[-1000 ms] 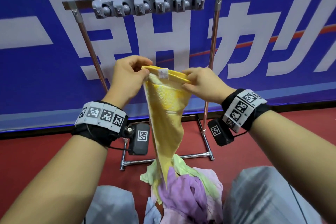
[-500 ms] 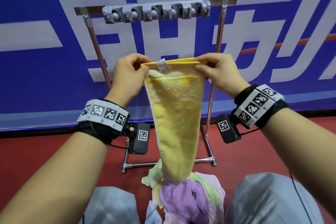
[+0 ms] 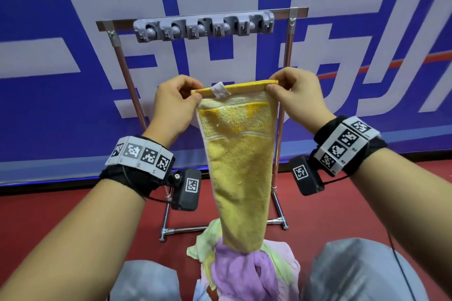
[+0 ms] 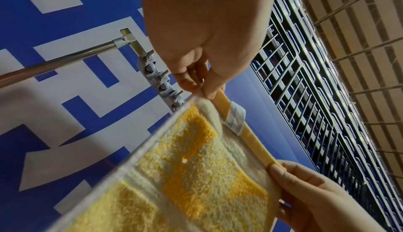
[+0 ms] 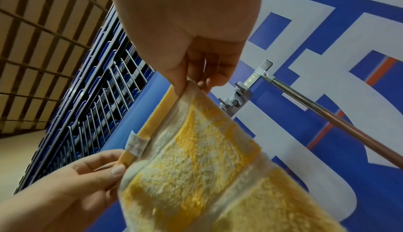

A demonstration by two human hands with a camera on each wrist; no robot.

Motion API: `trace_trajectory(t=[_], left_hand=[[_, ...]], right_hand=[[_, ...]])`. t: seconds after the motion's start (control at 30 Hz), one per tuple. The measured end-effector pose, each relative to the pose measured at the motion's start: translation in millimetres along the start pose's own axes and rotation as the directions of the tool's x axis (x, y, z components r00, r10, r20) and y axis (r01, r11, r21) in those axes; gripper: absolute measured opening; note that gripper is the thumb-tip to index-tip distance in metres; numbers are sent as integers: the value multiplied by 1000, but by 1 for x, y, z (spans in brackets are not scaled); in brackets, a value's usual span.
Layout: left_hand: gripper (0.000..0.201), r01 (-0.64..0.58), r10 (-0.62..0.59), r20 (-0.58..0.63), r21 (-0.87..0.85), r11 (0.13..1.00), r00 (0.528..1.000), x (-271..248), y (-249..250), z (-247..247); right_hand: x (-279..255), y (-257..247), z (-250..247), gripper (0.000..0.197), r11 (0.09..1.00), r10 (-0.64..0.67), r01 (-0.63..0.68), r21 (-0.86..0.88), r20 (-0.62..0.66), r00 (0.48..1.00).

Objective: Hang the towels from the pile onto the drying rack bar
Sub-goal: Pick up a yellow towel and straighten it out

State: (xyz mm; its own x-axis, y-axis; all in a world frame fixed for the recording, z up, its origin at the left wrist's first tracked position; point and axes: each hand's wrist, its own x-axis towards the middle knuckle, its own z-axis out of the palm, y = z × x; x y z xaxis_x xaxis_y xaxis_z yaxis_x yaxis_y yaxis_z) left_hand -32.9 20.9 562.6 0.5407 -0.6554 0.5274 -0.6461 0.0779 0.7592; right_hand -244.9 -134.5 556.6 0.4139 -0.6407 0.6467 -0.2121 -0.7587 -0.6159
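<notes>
A yellow towel (image 3: 239,166) with a small white label (image 3: 220,90) hangs stretched between my two hands. My left hand (image 3: 194,95) pinches its top left corner, and my right hand (image 3: 272,85) pinches the top right corner. The towel's lower end touches the pile of purple, green and pink towels (image 3: 244,269) on the floor. Behind it stands the metal drying rack, whose top bar (image 3: 297,11) carries a grey clip strip (image 3: 203,28). In the wrist views the left hand (image 4: 201,90) and the right hand (image 5: 191,83) pinch the towel's (image 4: 185,175) (image 5: 196,166) yellow hem.
A blue and white banner wall (image 3: 61,61) rises right behind the rack. The rack's feet (image 3: 171,231) rest on red floor (image 3: 44,215). My knees in grey trousers (image 3: 354,273) flank the pile. Wire railings (image 4: 305,97) show overhead in the wrist views.
My hands have moved apart and upward, stretching the towel's top edge flat. The towel has lifted higher out of the pile.
</notes>
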Motion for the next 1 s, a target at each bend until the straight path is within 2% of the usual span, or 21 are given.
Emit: trace_trajectory(t=[0.1,0.2,0.3,0.37,0.47,0.57,0.67,0.73,0.83,1.0], left_hand=[[19,20,-19,16,-30,999,1000,0,1,1],[21,29,-29,7,-51,998,1000,1,1,-1],[28,32,-27,99,-51,998,995,3,0,-4],[32,32,-31,143,-2,999,989,3,-1,-6],[36,12,-34,202,108,994,979,4,2,-8],[30,-46,-26,287,243,969,958,4,4,-7],[30,-83,-5,273,309,948,962,5,0,-4],[29,-76,-3,247,309,948,969,5,-3,-2],[30,-69,-7,244,300,951,970,5,-4,0],[32,-97,16,261,300,949,965,1,3,6]], right_hand=[[1,1,0,7,1000,20,-20,13,25,999],[0,1,-1,4,1000,-3,3,19,35,999],[0,1,-2,18,995,-24,16,95,90,996],[1,-1,-2,26,998,-49,41,53,162,986],[1,-7,-3,36,1000,-12,5,21,347,938],[1,-11,0,42,998,61,-68,0,445,894],[0,-16,1,48,990,69,-120,68,508,859],[0,-18,0,55,990,9,-86,109,568,823],[-1,-20,2,44,996,-88,49,80,608,789],[-5,-25,16,12,984,-178,156,86,498,849]])
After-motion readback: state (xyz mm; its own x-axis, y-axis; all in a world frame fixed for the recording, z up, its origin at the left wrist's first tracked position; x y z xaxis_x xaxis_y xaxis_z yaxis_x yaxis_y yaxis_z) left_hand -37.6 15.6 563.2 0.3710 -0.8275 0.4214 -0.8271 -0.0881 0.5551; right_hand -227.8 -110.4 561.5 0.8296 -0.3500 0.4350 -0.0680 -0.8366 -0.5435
